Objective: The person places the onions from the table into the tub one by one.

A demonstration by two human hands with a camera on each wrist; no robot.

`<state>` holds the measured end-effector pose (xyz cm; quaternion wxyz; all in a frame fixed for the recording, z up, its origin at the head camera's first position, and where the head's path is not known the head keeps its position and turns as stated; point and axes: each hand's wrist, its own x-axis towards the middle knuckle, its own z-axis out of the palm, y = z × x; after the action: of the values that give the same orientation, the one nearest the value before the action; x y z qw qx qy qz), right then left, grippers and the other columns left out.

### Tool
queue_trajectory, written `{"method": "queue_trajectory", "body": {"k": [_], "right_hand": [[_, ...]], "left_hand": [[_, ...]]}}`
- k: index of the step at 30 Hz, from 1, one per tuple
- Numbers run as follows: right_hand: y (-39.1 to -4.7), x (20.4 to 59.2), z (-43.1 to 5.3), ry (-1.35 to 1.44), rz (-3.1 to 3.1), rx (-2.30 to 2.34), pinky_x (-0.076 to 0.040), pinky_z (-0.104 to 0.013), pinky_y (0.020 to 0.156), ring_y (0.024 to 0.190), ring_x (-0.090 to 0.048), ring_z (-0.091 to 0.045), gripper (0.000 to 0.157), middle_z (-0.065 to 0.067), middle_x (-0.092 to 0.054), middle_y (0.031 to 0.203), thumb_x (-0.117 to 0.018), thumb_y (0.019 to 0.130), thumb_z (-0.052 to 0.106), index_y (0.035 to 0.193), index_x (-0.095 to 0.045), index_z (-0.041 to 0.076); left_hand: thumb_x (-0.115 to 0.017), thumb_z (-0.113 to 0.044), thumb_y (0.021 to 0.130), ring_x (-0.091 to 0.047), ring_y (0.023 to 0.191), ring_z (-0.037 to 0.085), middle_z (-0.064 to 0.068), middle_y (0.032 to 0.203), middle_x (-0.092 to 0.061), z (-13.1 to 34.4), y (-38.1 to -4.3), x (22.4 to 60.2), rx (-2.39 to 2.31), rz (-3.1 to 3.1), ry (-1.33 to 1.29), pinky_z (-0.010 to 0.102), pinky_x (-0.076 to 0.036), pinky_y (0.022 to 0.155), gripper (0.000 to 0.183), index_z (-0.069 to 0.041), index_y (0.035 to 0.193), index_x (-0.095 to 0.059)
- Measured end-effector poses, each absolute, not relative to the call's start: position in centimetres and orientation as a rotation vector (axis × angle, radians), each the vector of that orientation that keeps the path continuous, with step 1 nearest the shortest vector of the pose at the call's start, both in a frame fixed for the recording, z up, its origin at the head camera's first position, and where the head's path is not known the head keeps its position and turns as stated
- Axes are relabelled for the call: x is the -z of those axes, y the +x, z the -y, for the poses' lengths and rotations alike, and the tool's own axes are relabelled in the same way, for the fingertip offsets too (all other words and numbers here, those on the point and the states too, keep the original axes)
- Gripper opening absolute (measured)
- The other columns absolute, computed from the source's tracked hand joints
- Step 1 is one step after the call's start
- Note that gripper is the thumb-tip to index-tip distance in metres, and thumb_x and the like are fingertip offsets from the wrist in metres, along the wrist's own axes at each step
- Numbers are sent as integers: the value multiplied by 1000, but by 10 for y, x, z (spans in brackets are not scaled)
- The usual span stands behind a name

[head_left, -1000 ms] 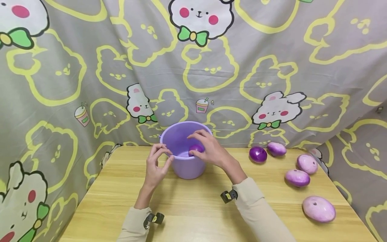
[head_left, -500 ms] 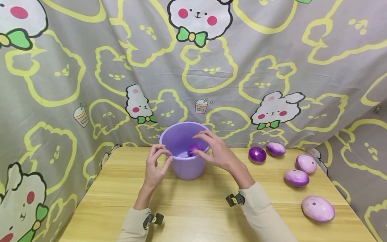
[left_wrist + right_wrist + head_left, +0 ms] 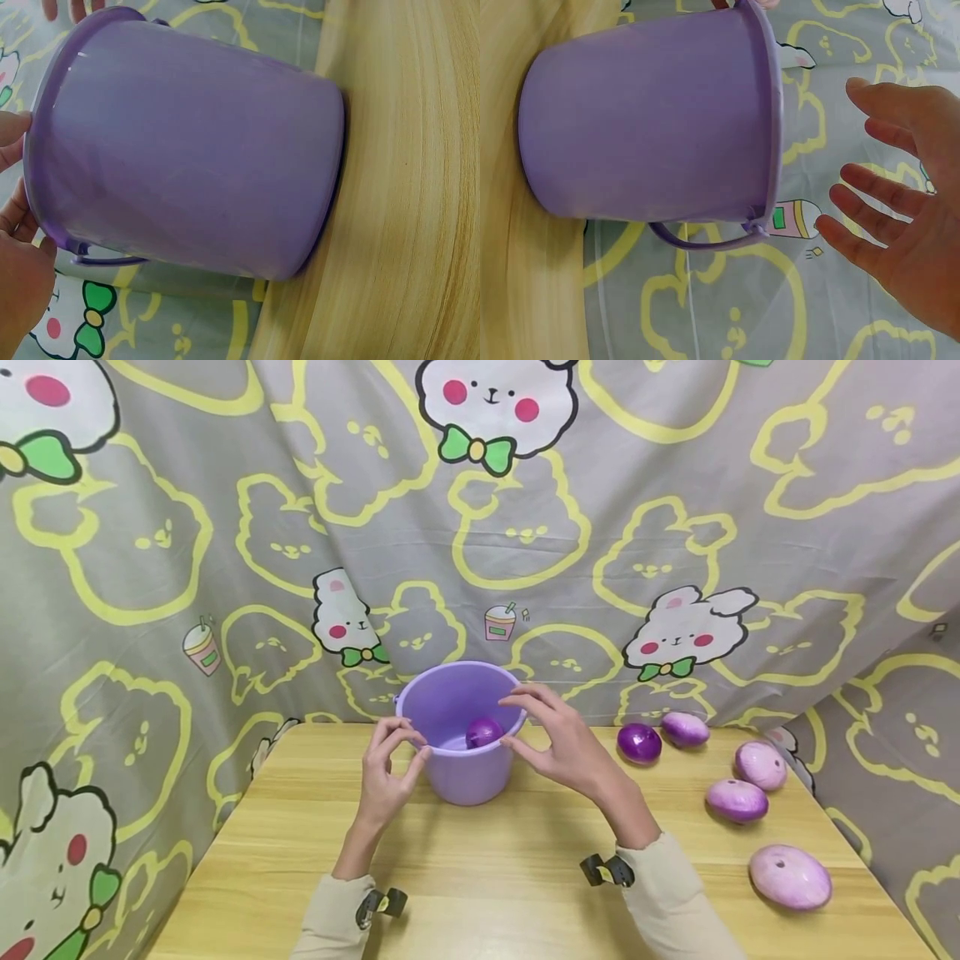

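A light purple bucket (image 3: 468, 779) stands upright on the wooden table. At its left side my left hand (image 3: 385, 781) pinches the rim between thumb and fingers; the left wrist view also shows these fingers (image 3: 26, 279) on the bucket's rim. Inside the bucket lies a dark purple onion (image 3: 482, 732), resting low near the right wall. My right hand (image 3: 558, 743) is just off the rim's right side, fingers parted and nothing in them. In the right wrist view that hand (image 3: 911, 210) is apart from the bucket (image 3: 652, 120), whose handle hangs down the side.
Several purple onions lie at the table's right: a dark one (image 3: 640, 744), a paler one (image 3: 686, 730) behind it, two close together (image 3: 738, 802), and a large pale one (image 3: 791, 877) nearest me. A patterned grey curtain (image 3: 420, 527) hangs behind the table (image 3: 480, 885).
My right hand has let go of the onion in the bucket and drawn back to the right, out past the rim. The left hand has stayed on the rim.
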<state>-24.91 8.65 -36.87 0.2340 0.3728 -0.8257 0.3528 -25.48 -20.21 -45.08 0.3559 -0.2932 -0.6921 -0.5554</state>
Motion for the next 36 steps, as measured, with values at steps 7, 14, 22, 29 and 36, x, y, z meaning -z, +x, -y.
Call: {"method": "queue_trajectory", "body": {"k": [7,14,22,29,36], "right_hand": [[-236,367,-100,972,2301,-949,-47,-45,109,133,-52,-25,50,-7,-55,141,-83,88,22,133,-65,13],[-226,367,-113,933,2303,-901,-48,-49,108,132,-53,-25,50,-6,-55,141,-83,88,24,134,-65,15],[-215,371,-127,901,2287,-873,-49,-52,105,130,-54,-27,52,-7,-56,139,-84,87,23,134,-65,17],[-203,374,-140,860,2313,-850,-48,-50,106,132,-52,-24,56,-4,-54,142,-84,87,24,138,-62,20],[-196,378,-153,820,2298,-833,-45,-49,107,131,-52,-24,59,-3,-55,141,-86,84,21,139,-62,19]], "left_hand": [[-75,15,80,-52,114,30,21,105,-57,202,-256,451,1438,1791,-758,38,-40,113,19,1,93,-71],[-75,14,81,-52,113,29,21,106,-56,202,-256,451,1448,1800,-752,36,-40,112,18,1,93,-71],[-76,13,81,-51,111,34,20,106,-56,202,-255,451,1460,1807,-743,36,-39,112,16,3,92,-70],[-75,14,81,-51,112,28,21,106,-55,202,-256,452,1453,1805,-748,35,-39,112,17,3,93,-70],[-76,14,80,-52,110,30,21,107,-56,202,-255,452,1452,1814,-739,36,-39,113,19,2,93,-71]]}}
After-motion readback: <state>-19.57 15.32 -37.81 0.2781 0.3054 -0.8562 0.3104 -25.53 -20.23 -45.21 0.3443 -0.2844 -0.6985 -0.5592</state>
